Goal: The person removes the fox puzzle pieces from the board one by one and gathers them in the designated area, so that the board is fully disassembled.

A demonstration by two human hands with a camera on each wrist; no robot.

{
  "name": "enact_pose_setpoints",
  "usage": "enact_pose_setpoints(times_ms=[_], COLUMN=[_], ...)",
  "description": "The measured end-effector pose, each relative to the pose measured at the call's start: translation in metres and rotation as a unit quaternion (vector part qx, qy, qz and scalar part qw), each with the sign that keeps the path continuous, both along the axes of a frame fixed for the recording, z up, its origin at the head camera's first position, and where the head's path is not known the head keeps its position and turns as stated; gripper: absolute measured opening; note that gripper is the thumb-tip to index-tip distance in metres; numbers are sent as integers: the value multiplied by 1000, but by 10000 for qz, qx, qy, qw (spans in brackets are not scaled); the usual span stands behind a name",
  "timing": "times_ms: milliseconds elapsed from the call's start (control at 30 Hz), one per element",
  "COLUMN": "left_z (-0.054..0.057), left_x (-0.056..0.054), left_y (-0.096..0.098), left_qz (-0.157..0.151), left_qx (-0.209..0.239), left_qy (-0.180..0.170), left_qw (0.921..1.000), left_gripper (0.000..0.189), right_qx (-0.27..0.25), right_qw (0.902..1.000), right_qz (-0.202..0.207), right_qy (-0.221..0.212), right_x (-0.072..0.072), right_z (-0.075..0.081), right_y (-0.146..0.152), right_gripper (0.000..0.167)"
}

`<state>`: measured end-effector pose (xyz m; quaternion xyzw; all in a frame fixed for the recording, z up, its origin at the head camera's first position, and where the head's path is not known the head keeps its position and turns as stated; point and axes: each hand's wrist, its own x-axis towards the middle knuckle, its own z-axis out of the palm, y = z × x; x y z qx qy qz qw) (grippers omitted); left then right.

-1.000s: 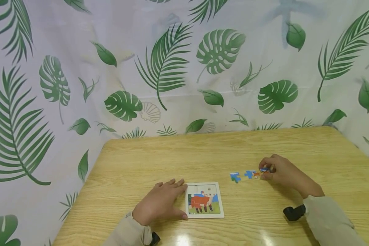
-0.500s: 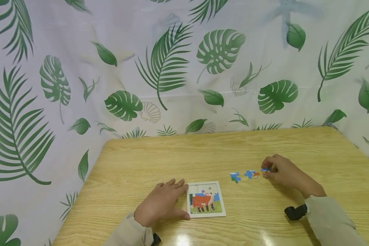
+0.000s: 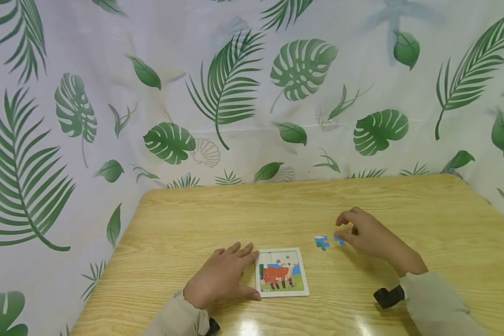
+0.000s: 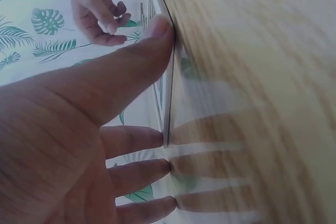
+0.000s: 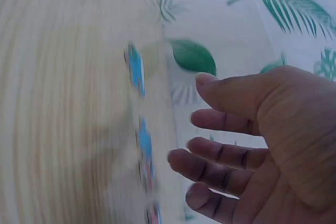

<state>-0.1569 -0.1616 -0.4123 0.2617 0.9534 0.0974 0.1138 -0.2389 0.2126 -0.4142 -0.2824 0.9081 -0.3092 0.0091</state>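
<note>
A square picture puzzle in a white frame [image 3: 283, 294] lies on the table, showing a red-and-white animal. My left hand [image 3: 224, 277] rests at its left edge, fingers spread, thumb at the near corner; in the left wrist view the thumb [image 4: 157, 27] touches the frame. To the frame's right lie loose jigsaw pieces. One is blue and green [image 3: 321, 242]; beside it a blue piece [image 3: 339, 241] is partly hidden by my right hand [image 3: 369, 238]. That hand hovers over them with loosely bent fingers, holding nothing. In the right wrist view, another piece [image 5: 153, 213] shows at the bottom edge.
The wooden table [image 3: 218, 214] extends back to a white curtain [image 3: 243, 93] printed with green leaves, which also runs along the left side. A dark strap-like device [image 3: 388, 297] sits at the right wrist.
My right hand has let go of the rightmost jigsaw piece and moved left, over the neighbouring piece. The frame shifted slightly right with my left hand beside it, then stayed put.
</note>
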Motion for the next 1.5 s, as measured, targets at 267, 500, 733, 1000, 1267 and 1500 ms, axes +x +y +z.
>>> enact_pose_setpoints(times_ms=[267, 500, 733, 1000, 1267, 1500], left_z=[-1, -3, -2, -4, -5, -3], left_x=[-1, -1, 1, 1, 1, 1], left_y=[4, 8, 7, 5, 4, 2], left_qz=[30, 108, 120, 170, 206, 208], left_qx=[-13, -84, -105, -48, -67, -98], left_qy=[24, 44, 124, 68, 88, 180], left_qw=[10000, 9999, 9998, 9998, 9997, 9996], left_gripper=[92, 93, 92, 94, 94, 95], right_qx=[518, 753, 760, 784, 750, 811], right_qw=[9971, 9943, 9913, 9855, 9852, 9847], right_qz=[513, 721, 1066, 1462, 1509, 1517], right_qy=[237, 244, -150, -344, -309, -273], right_x=[14, 22, 32, 40, 44, 45], right_z=[3, 4, 11, 3, -4, -4], right_y=[-58, -101, -135, -152, -155, -158], right_gripper=[20, 20, 25, 25, 23, 23])
